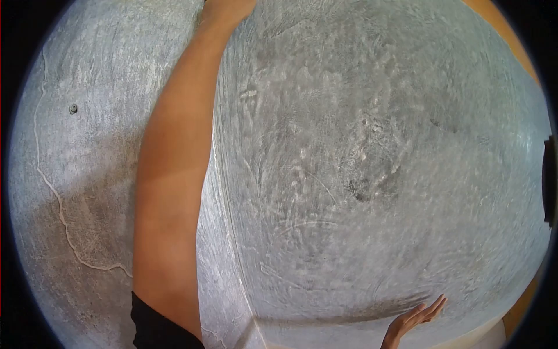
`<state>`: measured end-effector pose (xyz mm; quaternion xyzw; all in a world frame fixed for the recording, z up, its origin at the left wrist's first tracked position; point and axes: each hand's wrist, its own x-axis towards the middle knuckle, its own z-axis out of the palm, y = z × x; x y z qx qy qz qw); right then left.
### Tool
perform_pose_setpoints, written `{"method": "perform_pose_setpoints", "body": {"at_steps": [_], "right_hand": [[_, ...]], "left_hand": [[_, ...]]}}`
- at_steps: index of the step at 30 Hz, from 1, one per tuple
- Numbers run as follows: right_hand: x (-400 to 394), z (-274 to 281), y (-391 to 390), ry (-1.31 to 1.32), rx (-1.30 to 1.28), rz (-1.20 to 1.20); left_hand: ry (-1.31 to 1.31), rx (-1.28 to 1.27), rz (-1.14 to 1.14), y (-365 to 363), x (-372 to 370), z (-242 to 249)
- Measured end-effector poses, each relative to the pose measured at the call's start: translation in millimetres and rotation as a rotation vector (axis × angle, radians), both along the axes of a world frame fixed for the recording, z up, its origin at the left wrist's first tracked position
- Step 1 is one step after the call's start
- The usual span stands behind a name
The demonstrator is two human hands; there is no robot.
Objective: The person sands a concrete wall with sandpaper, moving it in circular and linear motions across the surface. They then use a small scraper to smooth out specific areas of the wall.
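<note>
My left arm stretches up the view from a black sleeve. Only the wrist and back part of my left hand show at the top edge, and its fingers are cut off by the frame. A sliver of something dark borders that wrist. Low on the right, my right hand has its fingers extended and slightly apart, with nothing in them. It is nearest to the rough grey plastered wall, where its shadow falls beside the fingertips.
A second grey wall face meets the first along a corner line behind my left arm. On it are a winding crack and a small round fitting or hole. A dark object stands at the right edge.
</note>
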<state>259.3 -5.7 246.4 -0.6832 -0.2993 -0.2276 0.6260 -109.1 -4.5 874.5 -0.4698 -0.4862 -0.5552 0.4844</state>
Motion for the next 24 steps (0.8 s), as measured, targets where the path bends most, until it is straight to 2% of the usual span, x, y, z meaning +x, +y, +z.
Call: {"method": "perform_pose_setpoints", "body": {"at_steps": [2,5,8,11,14,17,18,21,24], "right_hand": [[-7,2,4,0.012,0.022,0.025],[-10,1,12,-0.027,0.058,0.049],[-11,-4,23,-0.071,0.054,0.003],[-20,-1,24,-0.061,0.209,0.203],[-25,-5,28,-0.075,0.265,0.194],[-21,-5,32,-0.097,0.352,0.21],[-19,-8,33,-0.114,0.348,0.197],[-23,-4,31,-0.125,0.342,0.173],[-25,-10,31,-0.139,0.349,0.185]], "left_hand": [[0.007,-0.056,-0.026,-4,-1,0],[0.071,0.134,-0.12,26,-15,6],[0.2,0.276,-0.093,46,-28,16],[-0.057,-0.215,-0.196,-41,21,-34],[-0.067,-0.181,-0.255,-26,13,-29],[0.201,0.249,0.008,59,-38,32],[0.132,0.289,0.09,88,-63,62],[0.046,-0.027,-0.29,1,-1,-10],[-0.075,-0.111,-0.244,-13,11,-24]]}}
